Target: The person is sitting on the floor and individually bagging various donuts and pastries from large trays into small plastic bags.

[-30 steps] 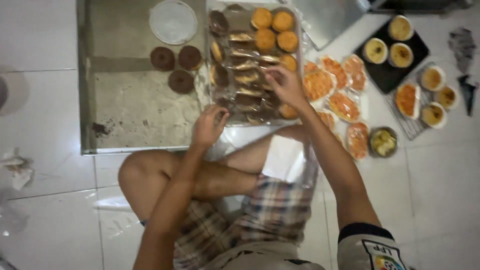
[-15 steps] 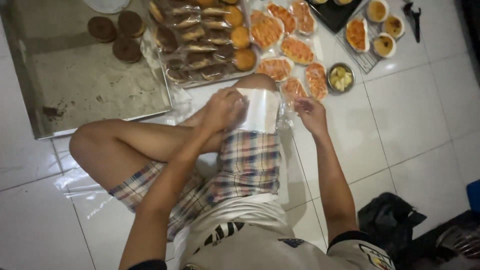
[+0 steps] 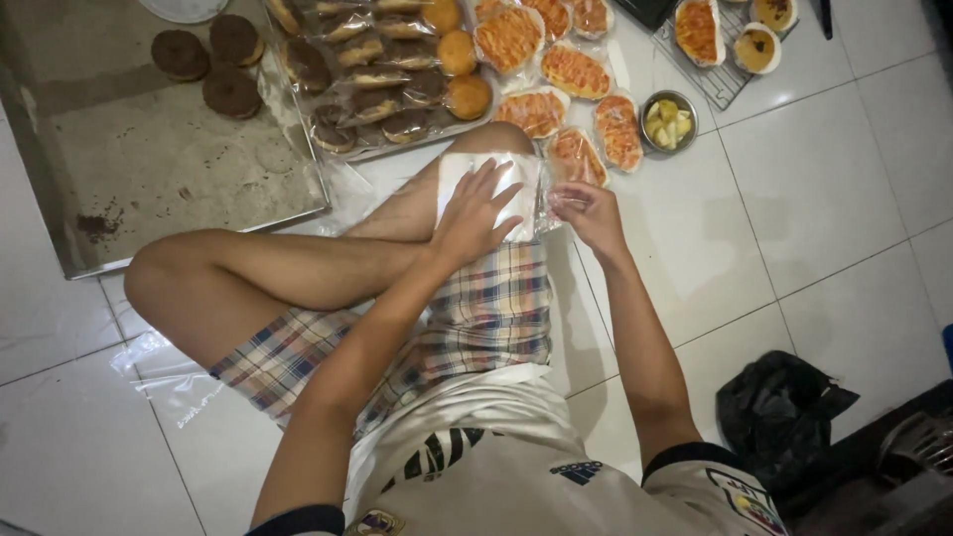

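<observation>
My left hand [image 3: 475,213] covers most of white bag stack [image 3: 516,179] on knee; count of bags unreadable. Right hand [image 3: 588,210] fingertips blur into clear plastic, can't tell whether pinched. White plate [image 3: 184,8] cut by top edge. Wire rack [image 3: 720,84] and topped breads cut off at top. Wrapped pastries [image 3: 372,79] glare-blurred. Dark bag [image 3: 779,412] contents hidden.

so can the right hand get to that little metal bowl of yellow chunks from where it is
Probably yes. The right hand is at the edge of the clear bags on the knee, and the metal bowl sits just beyond on the floor, with only a wrapped pastry beside the path.
</observation>
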